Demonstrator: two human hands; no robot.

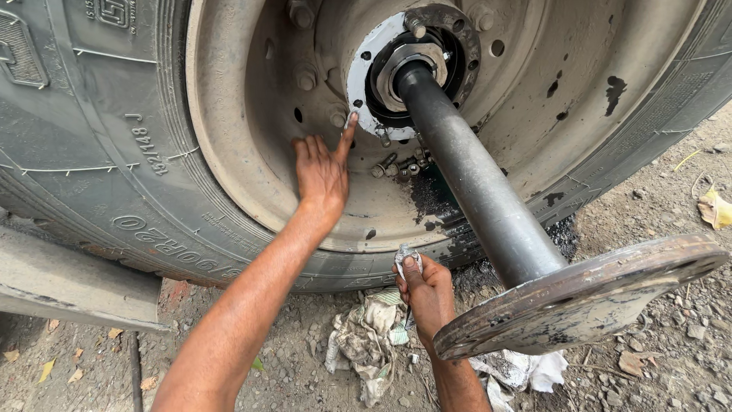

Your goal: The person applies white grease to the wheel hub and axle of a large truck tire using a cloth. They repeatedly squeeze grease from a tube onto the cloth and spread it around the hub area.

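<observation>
Against the dusty steel rim (252, 152) of the big truck wheel, my left hand (322, 172) lay flat with its fingers spread and its grip open on nothing; the forefinger pointed up and touched the pale ring of the hub flange (364, 72), just beside one of its bolt holes. Out of that hub came the dark axle shaft (473, 183), drawn partway from the wheel and slanting down toward me, with its round, rusty end flange (587, 297) hanging over the ground at the lower right. My right hand (427, 294) sat low, right under the rim and just left of that end flange, its grip closed around a small crumpled bit of pale cloth or paper (406, 255); I could not tell which it was. Several loose bolts (396, 164) rested on the inner curve of the rim below the hub, near a black oily patch (435, 202). A dirty rag (366, 336) lay on the gravel ground (656, 214) beneath my right wrist. The tyre (99, 152) filled the left of the view.
</observation>
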